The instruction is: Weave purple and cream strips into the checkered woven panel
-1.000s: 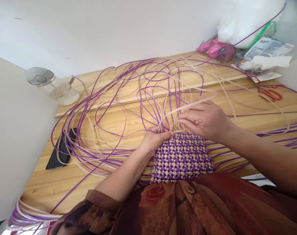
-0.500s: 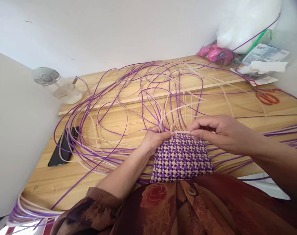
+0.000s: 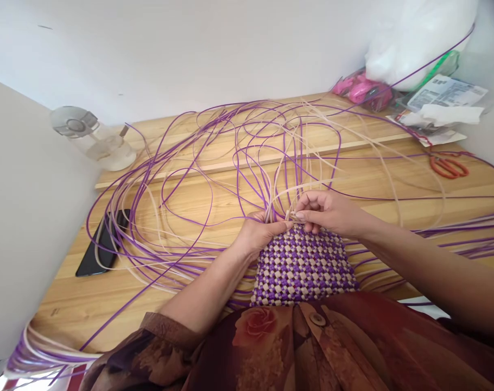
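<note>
A purple and beige woven panel (image 3: 304,266) lies on the table in front of my body, with long loose strands running out from its far edge and both sides. My left hand (image 3: 260,233) grips the panel's far left corner, thumb on top, with upright strands bunched beside its fingers. At the far edge, close to the left thumb, my right hand (image 3: 324,212) pinches a beige strand (image 3: 295,215) between thumb and fingertips. Its other fingers are curled. The fingertips of my left hand are partly hidden behind the strands.
Purple and beige strands (image 3: 182,146) loop over the wooden table (image 3: 149,293). A black phone (image 3: 102,244) lies under them at left, near a clear plastic jug (image 3: 104,149). Orange-handled scissors (image 3: 449,165) lie at right, below papers (image 3: 446,92), a pink bundle (image 3: 363,89) and a white bag (image 3: 418,43).
My right hand has moved left along the panel's far edge, closer to my left thumb, still pinching a beige strand. My left hand keeps its grip on the corner.
</note>
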`<action>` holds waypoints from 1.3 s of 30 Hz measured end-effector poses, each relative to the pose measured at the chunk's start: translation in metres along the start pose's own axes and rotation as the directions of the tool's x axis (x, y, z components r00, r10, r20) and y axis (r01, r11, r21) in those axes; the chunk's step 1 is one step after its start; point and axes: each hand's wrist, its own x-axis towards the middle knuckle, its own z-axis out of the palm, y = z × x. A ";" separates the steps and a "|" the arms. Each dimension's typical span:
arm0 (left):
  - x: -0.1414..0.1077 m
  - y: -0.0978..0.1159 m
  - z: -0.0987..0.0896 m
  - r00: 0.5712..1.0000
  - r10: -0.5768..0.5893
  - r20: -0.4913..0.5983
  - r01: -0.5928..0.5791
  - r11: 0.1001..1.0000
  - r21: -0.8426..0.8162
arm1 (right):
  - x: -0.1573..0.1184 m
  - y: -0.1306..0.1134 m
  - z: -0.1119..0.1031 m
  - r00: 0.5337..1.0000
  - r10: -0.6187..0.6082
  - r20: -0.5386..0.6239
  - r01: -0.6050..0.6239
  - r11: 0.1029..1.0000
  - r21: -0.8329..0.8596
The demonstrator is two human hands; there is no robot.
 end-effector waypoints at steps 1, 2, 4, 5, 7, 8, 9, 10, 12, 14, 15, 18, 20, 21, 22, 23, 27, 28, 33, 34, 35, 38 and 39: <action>0.000 0.000 0.000 1.000 -0.001 0.000 0.001 1.000 -0.001 | 0.000 -0.001 0.000 1.000 0.015 0.001 -0.015 1.000 -0.006; 0.000 0.000 0.000 1.000 -0.002 0.000 0.002 1.000 -0.002 | 0.001 -0.001 0.001 1.000 0.024 -0.001 -0.024 1.000 -0.015; -0.001 0.001 0.000 1.000 -0.006 0.009 0.006 1.000 -0.002 | 0.001 -0.003 0.000 1.000 0.020 0.005 -0.020 0.999 -0.035; -0.001 0.002 0.001 1.000 -0.008 0.012 0.008 1.000 0.000 | 0.000 -0.003 0.000 1.000 0.014 0.014 -0.013 0.999 -0.046; -0.001 0.003 0.001 1.000 -0.009 0.012 0.009 1.000 -0.004 | -0.001 -0.003 -0.002 1.000 0.010 0.026 -0.008 0.998 -0.059; -0.001 0.003 0.001 1.000 -0.008 0.008 0.008 1.000 -0.008 | -0.002 -0.003 -0.003 1.000 0.006 0.023 -0.005 0.999 -0.053; -0.001 0.003 0.002 1.000 -0.008 0.004 0.008 1.000 -0.013 | -0.004 -0.002 -0.004 1.000 0.002 0.017 -0.001 0.999 -0.042; -0.001 0.003 0.002 1.000 -0.010 0.000 0.010 1.000 -0.019 | -0.005 -0.002 -0.004 1.000 -0.004 0.006 0.004 1.000 -0.025; -0.001 0.002 0.002 1.000 -0.019 -0.005 0.019 1.000 -0.020 | -0.007 -0.001 -0.003 1.000 -0.027 -0.008 0.027 1.000 0.007; -0.001 0.002 0.002 1.000 -0.026 -0.010 0.026 1.000 -0.015 | -0.007 0.000 -0.002 0.999 -0.047 -0.018 0.047 0.999 0.018; -0.001 0.001 0.002 1.000 -0.026 -0.013 0.026 1.000 -0.015 | -0.007 0.000 -0.001 0.999 -0.045 -0.025 0.046 0.999 0.014; -0.001 0.001 0.002 1.000 -0.019 -0.021 0.018 0.999 -0.034 | -0.006 0.003 -0.001 0.999 -0.031 -0.010 0.031 1.000 -0.006; -0.001 0.002 0.003 1.000 -0.021 -0.023 0.020 0.998 -0.052 | -0.008 0.004 0.000 0.996 -0.079 0.033 0.080 0.996 -0.029; -0.002 0.002 0.003 0.999 -0.024 -0.023 0.023 0.998 -0.057 | -0.009 0.004 0.001 0.990 -0.129 0.053 0.131 0.990 -0.042; -0.002 0.002 0.003 0.999 -0.027 -0.023 0.025 0.998 -0.058 | -0.011 0.003 0.002 0.980 -0.188 0.061 0.191 0.980 -0.050; -0.002 0.002 0.003 0.999 -0.027 -0.023 0.026 0.998 -0.055 | -0.012 0.002 0.003 0.968 -0.244 0.054 0.247 0.968 -0.051; -0.001 0.002 0.002 1.000 -0.009 -0.003 0.009 0.999 -0.036 | -0.011 -0.005 0.007 0.958 -0.278 -0.064 0.277 0.960 -0.034; -0.001 0.001 0.001 1.000 -0.007 0.003 0.007 0.999 -0.036 | -0.010 -0.005 0.007 0.969 -0.235 -0.077 0.233 0.972 -0.031; 0.000 0.000 0.001 1.000 0.020 0.008 -0.020 0.999 -0.027 | 0.001 0.002 0.001 0.995 -0.098 0.010 0.098 0.993 -0.065; 0.000 0.001 0.001 1.000 0.029 0.009 -0.029 0.999 -0.026 | 0.003 0.004 -0.001 0.995 -0.098 0.028 0.100 0.992 -0.074; 0.000 0.001 0.001 0.999 0.036 0.010 -0.035 0.999 -0.026 | 0.004 0.004 -0.003 0.994 -0.100 0.045 0.103 0.991 -0.081; 0.000 0.001 0.000 0.999 0.032 0.017 -0.031 0.999 -0.036 | 0.008 0.001 -0.008 0.988 -0.104 0.111 0.118 0.985 -0.129; 0.000 0.002 0.000 0.999 0.027 0.021 -0.026 0.999 -0.040 | 0.010 -0.001 -0.011 0.985 -0.112 0.133 0.132 0.979 -0.154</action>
